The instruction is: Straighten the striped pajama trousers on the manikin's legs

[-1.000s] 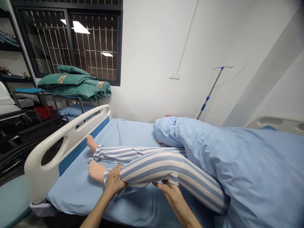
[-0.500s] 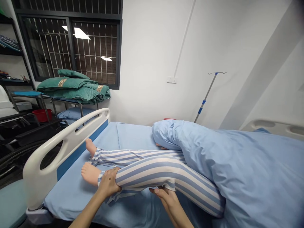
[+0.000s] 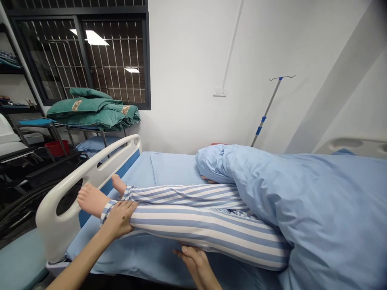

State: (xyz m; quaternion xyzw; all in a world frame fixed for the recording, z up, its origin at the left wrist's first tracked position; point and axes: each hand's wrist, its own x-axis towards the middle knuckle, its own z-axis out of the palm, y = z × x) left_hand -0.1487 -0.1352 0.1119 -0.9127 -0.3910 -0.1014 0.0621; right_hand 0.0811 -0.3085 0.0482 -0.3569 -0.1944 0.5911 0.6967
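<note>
A manikin's near leg (image 3: 187, 225), in blue-and-white striped trousers, stretches nearly straight above the sheet, its bare foot (image 3: 93, 200) lifted in front of the footboard. My left hand (image 3: 121, 219) is closed round its lower shin, just above the ankle, from the near side. Under the knee area, my right hand (image 3: 196, 262) bears against the leg's underside, palm up, its fingers partly hidden beneath the cloth. Behind, the far leg (image 3: 181, 193) lies on the bed, with its bare foot (image 3: 118, 184) near the footboard. A bunched light-blue quilt (image 3: 272, 193) covers the upper thighs and beyond.
The bed's cream footboard (image 3: 51, 209) rises at the left, the headboard (image 3: 356, 146) at the far right. A drip pole (image 3: 270, 104) stands by the wall. Folded green bedding (image 3: 93, 110) lies on a stand below the window, near a red bucket (image 3: 57, 148) and a wheelchair (image 3: 39, 173).
The near leg has gone from bent at the knee to nearly straight, its foot moving left and up. Both my hands have shifted left, the left one rising slightly with the shin.
</note>
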